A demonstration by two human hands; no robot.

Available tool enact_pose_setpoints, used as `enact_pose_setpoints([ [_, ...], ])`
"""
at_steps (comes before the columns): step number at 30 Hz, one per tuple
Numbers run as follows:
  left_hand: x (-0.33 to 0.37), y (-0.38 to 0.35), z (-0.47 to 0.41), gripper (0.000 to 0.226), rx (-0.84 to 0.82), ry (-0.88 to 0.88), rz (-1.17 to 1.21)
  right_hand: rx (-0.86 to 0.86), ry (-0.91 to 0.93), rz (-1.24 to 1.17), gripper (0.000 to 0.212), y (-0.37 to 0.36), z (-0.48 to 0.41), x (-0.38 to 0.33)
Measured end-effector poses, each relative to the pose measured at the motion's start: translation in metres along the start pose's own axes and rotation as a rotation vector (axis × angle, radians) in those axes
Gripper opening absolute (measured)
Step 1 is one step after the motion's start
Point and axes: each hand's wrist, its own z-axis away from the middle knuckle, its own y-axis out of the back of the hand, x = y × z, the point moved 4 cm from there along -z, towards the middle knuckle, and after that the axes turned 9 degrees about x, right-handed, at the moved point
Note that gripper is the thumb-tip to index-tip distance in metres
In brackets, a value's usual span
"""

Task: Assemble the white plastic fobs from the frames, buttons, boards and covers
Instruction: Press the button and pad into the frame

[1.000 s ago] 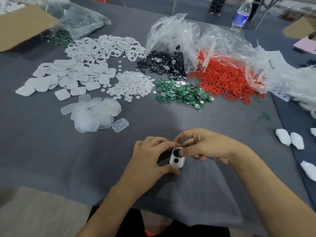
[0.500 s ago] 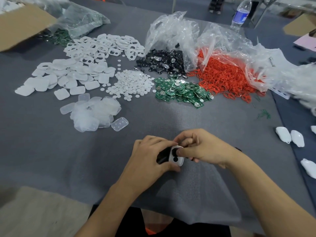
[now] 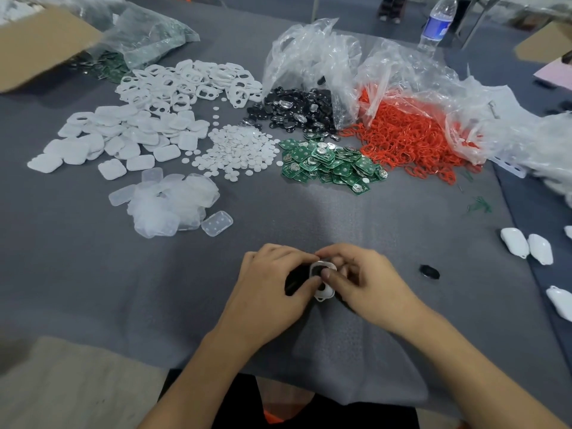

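Both hands are together at the middle of the worktop (image 3: 93,274), close to its near edge. The left hand (image 3: 272,289) and the right hand (image 3: 368,283) each pinch the same white frame (image 3: 323,281), whose openings look dark. I judge that the buttons are being seated. The next move needs one piece from the pile of green boards (image 3: 331,164), laid in squarely. Nothing blocks that reach. A loose black button (image 3: 429,271) lies toward the right edge, near the finished fobs (image 3: 526,243).

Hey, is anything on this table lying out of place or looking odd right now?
One black oval piece lies alone on the grey table right of the right hand, far from the black pile. A few white discs lie on the green boards.
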Motion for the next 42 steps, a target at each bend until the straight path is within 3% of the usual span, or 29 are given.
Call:
enact_pose_setpoints([
  [8,0.002,-0.001,-0.011,0.015,-0.044,0.195,0.128,0.099,0.021,-0.035,0.026,-0.002,0.011,0.001],
  [12,0.001,-0.002,-0.012,0.011,-0.045,0.223,0.155,0.169,-0.046,-0.223,0.032,-0.004,0.018,-0.001],
  [16,-0.001,0.0,-0.009,0.014,-0.069,0.217,0.191,0.134,-0.125,-0.385,0.017,-0.005,0.015,0.001],
  [20,-0.003,0.0,-0.01,0.017,-0.111,0.246,0.293,0.169,-0.165,-0.457,0.018,-0.003,0.015,0.0],
  [22,-0.003,0.0,-0.011,0.017,-0.118,0.248,0.295,0.256,-0.068,-0.278,0.022,0.0,0.017,-0.001],
  [24,-0.003,0.0,-0.012,0.016,-0.118,0.233,0.269,0.329,0.157,-0.011,0.024,0.001,0.021,-0.007],
  [27,-0.003,0.0,-0.011,0.022,-0.113,0.195,0.218,0.376,0.339,0.114,0.022,-0.002,0.028,-0.011],
  [32,-0.005,0.001,-0.007,0.042,-0.143,0.134,0.145,0.359,0.321,0.163,0.024,-0.006,0.033,-0.01],
  [42,-0.001,0.002,-0.005,0.05,-0.103,0.058,0.044,0.242,0.121,0.227,0.03,-0.002,0.02,-0.012],
])
